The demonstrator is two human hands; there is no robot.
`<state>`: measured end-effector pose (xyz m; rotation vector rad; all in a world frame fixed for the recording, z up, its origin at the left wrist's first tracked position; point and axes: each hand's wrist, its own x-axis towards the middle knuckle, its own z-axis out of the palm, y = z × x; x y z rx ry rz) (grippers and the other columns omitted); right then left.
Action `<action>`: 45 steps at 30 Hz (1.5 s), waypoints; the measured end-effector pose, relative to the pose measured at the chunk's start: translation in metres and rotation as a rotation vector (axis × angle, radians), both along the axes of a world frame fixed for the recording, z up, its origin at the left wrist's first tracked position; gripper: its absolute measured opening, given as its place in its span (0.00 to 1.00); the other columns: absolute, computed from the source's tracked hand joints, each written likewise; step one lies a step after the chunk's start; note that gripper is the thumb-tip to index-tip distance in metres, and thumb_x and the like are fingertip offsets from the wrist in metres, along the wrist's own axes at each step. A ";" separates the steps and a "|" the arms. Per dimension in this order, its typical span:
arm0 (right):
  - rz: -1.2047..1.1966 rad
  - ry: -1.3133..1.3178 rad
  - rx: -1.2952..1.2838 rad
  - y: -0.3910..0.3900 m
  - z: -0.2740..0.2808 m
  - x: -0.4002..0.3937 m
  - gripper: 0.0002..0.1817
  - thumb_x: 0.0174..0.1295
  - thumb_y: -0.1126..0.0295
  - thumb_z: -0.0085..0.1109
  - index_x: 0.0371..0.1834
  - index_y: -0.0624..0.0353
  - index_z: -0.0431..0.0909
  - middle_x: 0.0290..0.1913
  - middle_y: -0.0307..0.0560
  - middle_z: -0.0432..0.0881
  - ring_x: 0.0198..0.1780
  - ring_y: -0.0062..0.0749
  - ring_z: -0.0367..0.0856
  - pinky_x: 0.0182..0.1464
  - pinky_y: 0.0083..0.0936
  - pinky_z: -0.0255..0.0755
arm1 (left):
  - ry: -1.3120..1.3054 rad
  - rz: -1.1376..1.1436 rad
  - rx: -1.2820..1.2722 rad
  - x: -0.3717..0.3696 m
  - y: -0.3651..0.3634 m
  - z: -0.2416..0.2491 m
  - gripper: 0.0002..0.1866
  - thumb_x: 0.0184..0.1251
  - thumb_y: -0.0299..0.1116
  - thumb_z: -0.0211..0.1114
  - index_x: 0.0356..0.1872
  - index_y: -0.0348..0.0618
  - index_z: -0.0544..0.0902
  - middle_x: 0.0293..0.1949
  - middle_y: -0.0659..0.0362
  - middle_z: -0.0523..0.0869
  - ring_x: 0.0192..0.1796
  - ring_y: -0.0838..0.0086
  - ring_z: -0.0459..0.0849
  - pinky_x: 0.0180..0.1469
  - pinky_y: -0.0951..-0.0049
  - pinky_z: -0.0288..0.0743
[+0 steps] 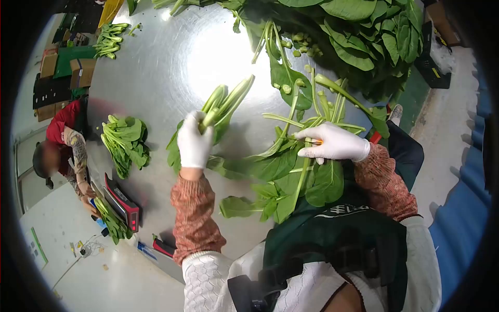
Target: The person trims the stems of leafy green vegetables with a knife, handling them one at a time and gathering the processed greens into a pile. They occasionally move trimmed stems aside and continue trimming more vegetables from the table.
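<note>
My left hand [195, 140], in a white glove, is wrapped round a small bunch of leafy greens [228, 99], its pale cut stems pointing up and right and its leaves hanging below. My right hand [332, 143], also gloved, has its fingers closed at the loose greens [283, 166] on the metal table [166, 83]. Something small and orange shows between its fingers, too hidden to name. Leaves and stems lie under and around this hand. Short cut stem ends [306, 47] lie beyond it.
A big heap of leafy greens [374, 31] fills the back right. Bunches lie at the left [125, 143] and far left [110, 39]. Across the table, a person in red [62, 130] handles greens beside a red scale [122, 203]. A black crate [434, 62] stands right.
</note>
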<state>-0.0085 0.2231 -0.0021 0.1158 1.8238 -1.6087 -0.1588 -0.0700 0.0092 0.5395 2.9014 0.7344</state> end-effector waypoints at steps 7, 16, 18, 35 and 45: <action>-0.187 0.054 0.006 -0.011 -0.002 0.000 0.22 0.68 0.61 0.61 0.57 0.68 0.78 0.28 0.48 0.84 0.24 0.24 0.82 0.32 0.23 0.75 | -0.126 0.017 -0.274 -0.052 0.012 -0.045 0.22 0.53 0.45 0.74 0.48 0.47 0.86 0.42 0.54 0.87 0.46 0.57 0.86 0.50 0.62 0.79; -0.334 0.629 0.416 -0.034 0.016 -0.023 0.25 0.54 0.74 0.60 0.59 0.53 0.77 0.30 0.60 0.83 0.31 0.52 0.84 0.33 0.35 0.76 | -0.113 -0.217 0.124 0.032 0.056 0.065 0.14 0.49 0.28 0.73 0.38 0.34 0.84 0.30 0.56 0.77 0.31 0.71 0.77 0.38 0.74 0.74; -0.318 0.642 0.417 -0.045 0.028 -0.031 0.26 0.52 0.76 0.59 0.59 0.53 0.78 0.30 0.59 0.83 0.31 0.53 0.84 0.34 0.36 0.77 | -0.129 -0.247 0.182 0.043 0.057 0.070 0.13 0.48 0.27 0.73 0.37 0.36 0.84 0.31 0.55 0.80 0.32 0.66 0.81 0.39 0.71 0.76; -0.130 0.385 -0.239 -0.024 0.043 -0.023 0.18 0.64 0.71 0.66 0.56 0.62 0.79 0.32 0.33 0.77 0.32 0.13 0.69 0.35 0.15 0.67 | -1.244 -0.106 0.694 0.070 0.041 0.048 0.16 0.61 0.24 0.70 0.51 0.35 0.84 0.41 0.66 0.85 0.41 0.86 0.79 0.46 0.81 0.74; -0.246 0.266 -0.147 -0.034 0.041 -0.018 0.14 0.60 0.67 0.71 0.37 0.65 0.76 0.25 0.34 0.76 0.27 0.12 0.69 0.29 0.17 0.67 | -0.578 -0.111 0.469 0.077 0.052 0.056 0.20 0.56 0.26 0.74 0.52 0.38 0.85 0.42 0.57 0.87 0.44 0.75 0.84 0.51 0.74 0.76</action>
